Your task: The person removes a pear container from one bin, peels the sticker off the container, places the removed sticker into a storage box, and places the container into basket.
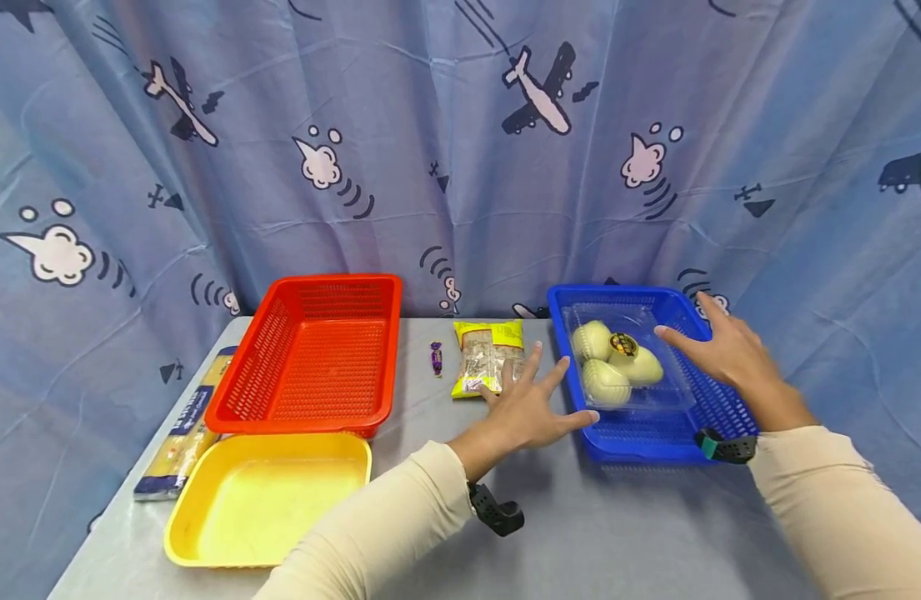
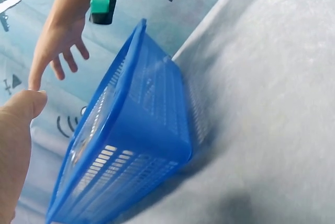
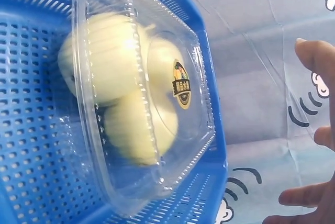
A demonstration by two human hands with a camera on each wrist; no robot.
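A clear plastic box (image 3: 178,124) holds three pale green pears (image 1: 607,384) and bears a black and gold sticker (image 3: 181,84). It sits inside the blue basket (image 1: 636,450) at the right of the table. My left hand (image 1: 526,408), fingers spread, hovers left of the basket, its thumb near the basket's left rim and its fingertips overlapping a yellow snack packet (image 1: 471,386) in the head view. Over the basket's right side is my right hand (image 1: 730,354), thumb and fingers apart, above the box's right edge. Neither hand holds anything.
On the left, a red basket (image 1: 302,429) stands behind a yellow tray (image 1: 175,542). A long pack of noodles (image 1: 178,446) lies along the table's left edge. Between the baskets is a small purple-wrapped sweet (image 1: 436,358). A patterned curtain (image 1: 400,150) hangs behind the table.
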